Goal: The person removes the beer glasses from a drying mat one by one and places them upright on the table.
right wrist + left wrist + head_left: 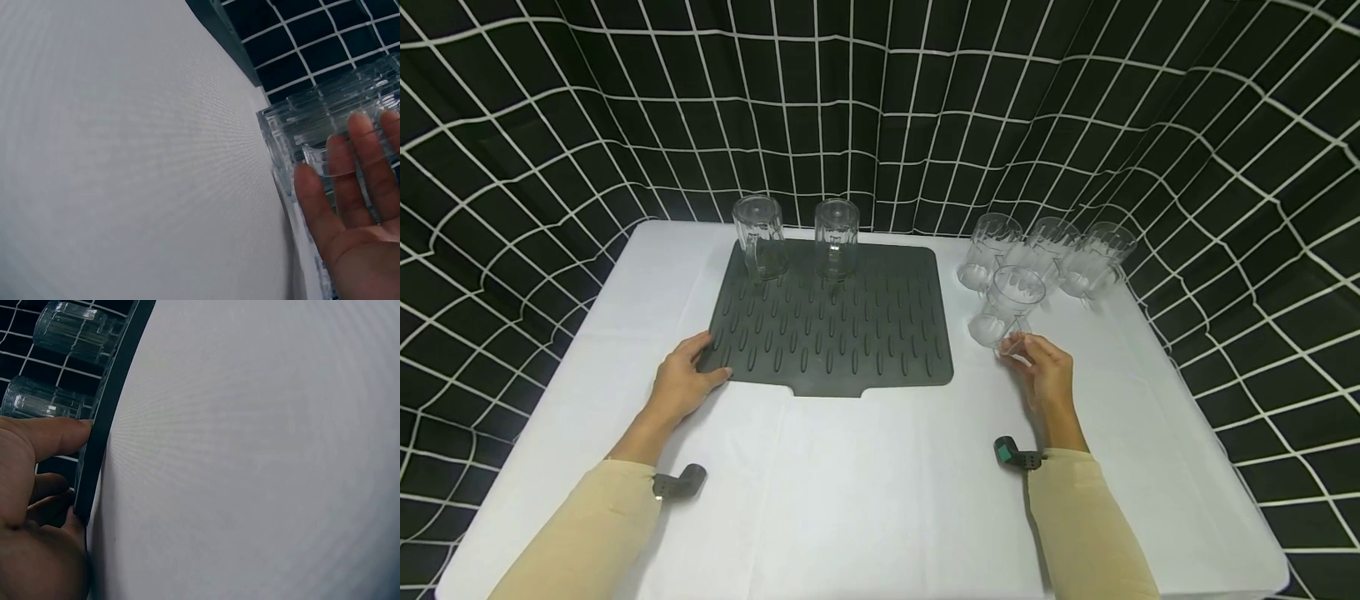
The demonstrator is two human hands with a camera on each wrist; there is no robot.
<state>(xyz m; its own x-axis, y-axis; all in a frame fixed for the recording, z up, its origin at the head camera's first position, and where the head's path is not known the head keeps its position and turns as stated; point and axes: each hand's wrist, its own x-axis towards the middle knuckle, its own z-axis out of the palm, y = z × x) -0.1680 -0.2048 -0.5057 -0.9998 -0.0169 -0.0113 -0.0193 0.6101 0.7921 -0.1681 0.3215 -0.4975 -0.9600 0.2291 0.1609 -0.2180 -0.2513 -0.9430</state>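
My left hand (pixel 681 379) rests at the near left corner of a dark grey drying mat (pixel 831 333), its thumb on the front edge and its fingers along the left side. In the left wrist view the thumb (pixel 62 436) lies nearly straight against the mat's edge. On the right, my right hand (pixel 1041 367) is at the handle of the nearest clear glass mug (pixel 1011 296), which stands upright on the table. The right wrist view has the extended fingers (pixel 369 150) overlapping the mug's handle (pixel 319 159).
Two clear mugs, one at the left (pixel 760 237) and one beside it (pixel 837 237), stand upside down on the mat's back part. Behind the nearest mug are three more upright mugs (pixel 992 246) on the white table (pixel 865 500). Black netted-pattern cloth (pixel 820 108) walls the back and sides.
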